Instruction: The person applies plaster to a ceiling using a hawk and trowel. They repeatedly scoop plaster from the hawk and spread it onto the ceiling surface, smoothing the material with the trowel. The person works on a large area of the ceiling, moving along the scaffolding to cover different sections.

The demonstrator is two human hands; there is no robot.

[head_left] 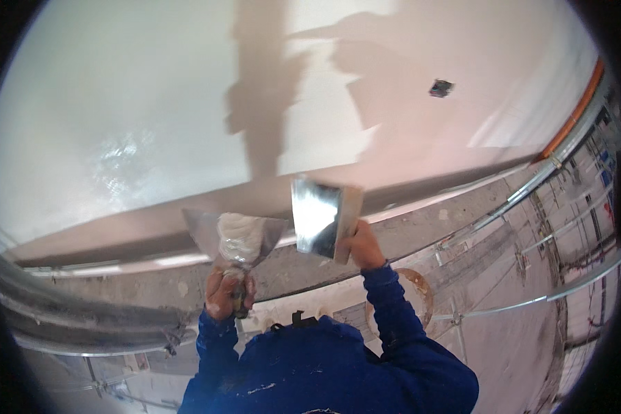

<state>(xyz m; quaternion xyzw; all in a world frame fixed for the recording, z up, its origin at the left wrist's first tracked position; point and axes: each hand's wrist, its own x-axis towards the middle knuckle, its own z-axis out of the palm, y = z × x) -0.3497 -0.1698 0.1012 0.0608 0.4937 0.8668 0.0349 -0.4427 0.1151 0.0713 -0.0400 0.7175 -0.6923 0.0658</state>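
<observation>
My left hand (pixel 222 293) is closed around the handle of a wide, flaring putty knife (pixel 272 232). A thick lump of white plaster (pixel 240 236) sits on its blade. White smears cover the fingers of that hand. To the right, my right hand (pixel 366 246) grips a broad, shiny steel filling knife (pixel 315 215) by its pale back edge. The two blades are close side by side but apart. Both are held in front of the lower part of a pale wall (pixel 179 117), which shows a wet, glossy patch on its left.
A dark square wall box (pixel 441 88) is set in the wall at upper right. Below runs a plastered plank (pixel 455 219). Scaffold tubes (pixel 531 186) and an orange pipe (pixel 576 114) curve along the right. The round rim of a bucket (pixel 426 293) shows behind my right forearm.
</observation>
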